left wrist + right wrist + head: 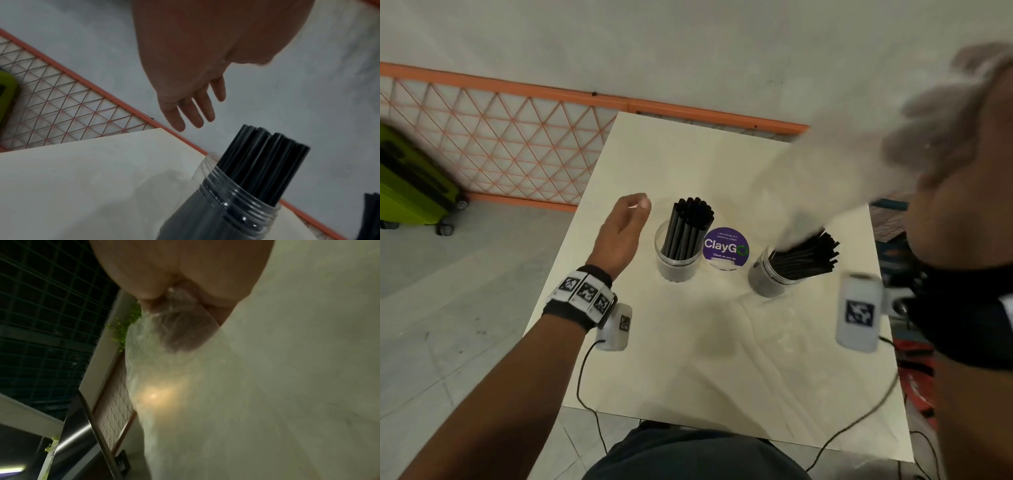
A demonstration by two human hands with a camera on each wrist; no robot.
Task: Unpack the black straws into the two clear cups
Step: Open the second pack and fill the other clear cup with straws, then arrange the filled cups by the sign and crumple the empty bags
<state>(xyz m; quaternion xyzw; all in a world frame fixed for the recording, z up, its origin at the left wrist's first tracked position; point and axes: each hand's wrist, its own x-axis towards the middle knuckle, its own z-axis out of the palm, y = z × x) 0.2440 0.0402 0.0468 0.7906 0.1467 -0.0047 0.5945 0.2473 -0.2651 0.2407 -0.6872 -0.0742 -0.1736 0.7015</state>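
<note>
Two clear cups stand on the pale table (688,359). The left cup (676,255) holds an upright bunch of black straws (690,222). In the right cup (772,279), the black straws (808,255) lean to the right. My left hand (635,209) hovers just left of the left cup, fingers relaxed and empty; the left wrist view shows this hand (193,113) above the cup (232,203) and its straws (263,162). My right hand (955,147) is raised, blurred, and grips a clear plastic wrapper (835,185) that trails down to the right cup. The right wrist view shows the wrapper (164,345) bunched in my fingers (213,305).
A round purple ClayGo sticker (726,248) lies between the cups. An orange mesh fence (500,137) runs behind the table, with a green suitcase (407,185) on the floor at far left. Sensor cables (585,377) hang off the table's front edge.
</note>
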